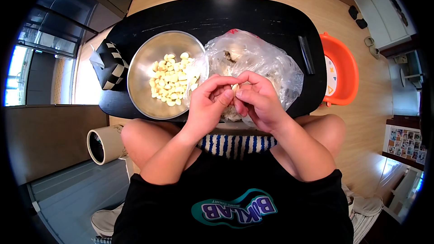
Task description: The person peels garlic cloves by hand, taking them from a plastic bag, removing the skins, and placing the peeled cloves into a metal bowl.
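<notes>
Both hands meet over the bag, a single garlic clove pinched between them!
Here's the left hand (205, 104), fingers curled, thumb and fingertips closed at the clove (235, 88); the right hand (258, 98) mirrors it, thumb and forefinger pressed in from the other side, so the clove sits right between the fingertips. Directly beneath and beyond them spreads a crinkled clear plastic bag (282, 70), pale pieces showing through. Just left of the hands, a steel bowl (156, 47) holds a heap of pale yellow cloves (171, 81), the bag's edge overlapping its rim. Farther left, a checkered tissue box (110, 68); off to the right, a dark bar (306, 54) lies on the black tabletop (271, 11).
</notes>
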A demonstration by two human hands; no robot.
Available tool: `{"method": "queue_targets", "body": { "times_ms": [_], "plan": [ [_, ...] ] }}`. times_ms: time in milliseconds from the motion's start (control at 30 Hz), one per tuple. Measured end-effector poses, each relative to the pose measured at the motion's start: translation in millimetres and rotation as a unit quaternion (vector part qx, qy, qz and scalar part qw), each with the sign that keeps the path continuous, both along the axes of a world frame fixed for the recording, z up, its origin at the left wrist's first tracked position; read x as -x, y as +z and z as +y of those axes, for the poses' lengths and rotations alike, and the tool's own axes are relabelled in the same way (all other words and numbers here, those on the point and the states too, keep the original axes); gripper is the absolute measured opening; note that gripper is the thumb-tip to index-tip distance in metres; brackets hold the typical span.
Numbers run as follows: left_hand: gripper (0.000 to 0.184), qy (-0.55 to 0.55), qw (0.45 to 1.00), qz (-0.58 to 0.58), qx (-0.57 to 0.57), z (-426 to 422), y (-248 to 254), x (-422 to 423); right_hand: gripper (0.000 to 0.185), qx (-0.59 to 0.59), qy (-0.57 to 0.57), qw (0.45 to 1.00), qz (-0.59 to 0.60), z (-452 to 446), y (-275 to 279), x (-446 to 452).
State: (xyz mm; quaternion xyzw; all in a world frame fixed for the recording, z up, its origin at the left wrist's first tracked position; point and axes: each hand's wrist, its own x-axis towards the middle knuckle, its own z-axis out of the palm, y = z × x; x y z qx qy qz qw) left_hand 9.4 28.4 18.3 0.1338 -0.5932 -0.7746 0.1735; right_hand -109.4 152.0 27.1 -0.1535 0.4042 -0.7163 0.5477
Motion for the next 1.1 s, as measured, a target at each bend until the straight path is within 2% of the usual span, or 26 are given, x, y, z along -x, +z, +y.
{"method": "queue_targets", "body": {
  "times_ms": [100, 167, 200, 267, 300, 367, 400, 467, 500, 567, 800, 867, 1100],
  "plan": [
    [0.023, 0.0, 0.999, 0.045, -0.014, 1.5, -3.1, -1.1, 0.011, 0.005, -0.013, 1.0, 0.027, 0.5, 1.1, 1.0],
    [0.028, 0.024, 0.997, 0.061, -0.028, 2.4, -0.7, 0.1, 0.014, 0.003, -0.047, 0.994, 0.102, -0.7, 3.2, 0.0],
    [0.028, 0.024, 0.997, 0.063, -0.026, 3.2, 0.7, 0.6, 0.014, 0.004, -0.046, 0.994, 0.103, -0.7, 3.0, 0.5],
    [0.027, 0.04, 0.996, 0.074, -0.025, 5.4, 2.5, -0.4, 0.014, 0.003, -0.06, 0.976, 0.209, 1.2, -0.4, 0.4],
    [0.027, 0.041, 0.996, 0.073, -0.025, 5.0, 2.4, -0.7, 0.014, 0.003, -0.06, 0.976, 0.209, 1.0, -2.0, -1.0],
    [0.024, 0.061, 0.991, 0.062, 0.107, 4.7, 0.9, -0.7, 0.013, -0.006, -0.112, 0.929, 0.352, 0.8, -4.2, -2.9],
    [0.024, 0.06, 0.991, 0.062, 0.107, 3.7, -0.7, -0.4, 0.013, -0.006, -0.112, 0.929, 0.352, 0.6, -3.7, -2.7],
    [0.021, 0.08, 0.982, 0.055, 0.161, 1.5, -4.2, -0.4, 0.011, -0.017, -0.14, 0.868, 0.475, 0.4, -1.7, -2.6],
    [0.021, 0.081, 0.982, 0.054, 0.161, 1.3, -4.5, -1.2, 0.011, -0.017, -0.139, 0.869, 0.475, 0.0, -1.2, -2.1],
    [0.022, 0.093, 0.979, 0.008, 0.179, 0.7, -4.5, -1.8, 0.012, 0.014, -0.161, 0.827, 0.539, -1.2, -0.6, 0.1],
    [0.023, 0.102, 0.982, 0.019, 0.16, 1.7, -5.2, -0.9, 0.01, 0.028, -0.185, 0.804, 0.564, -2.9, 0.7, -2.8],
    [0.021, 0.111, 0.98, -0.004, 0.168, 3.4, -5.0, -0.6, 0.013, -0.005, -0.204, 0.825, 0.528, -3.3, 0.8, -3.6],
    [0.016, 0.061, 0.993, -0.034, 0.094, 0.8, -1.7, -1.2, 0.011, 0.031, -0.204, 0.778, 0.594, -3.3, -0.8, -2.9]
  ]
}}
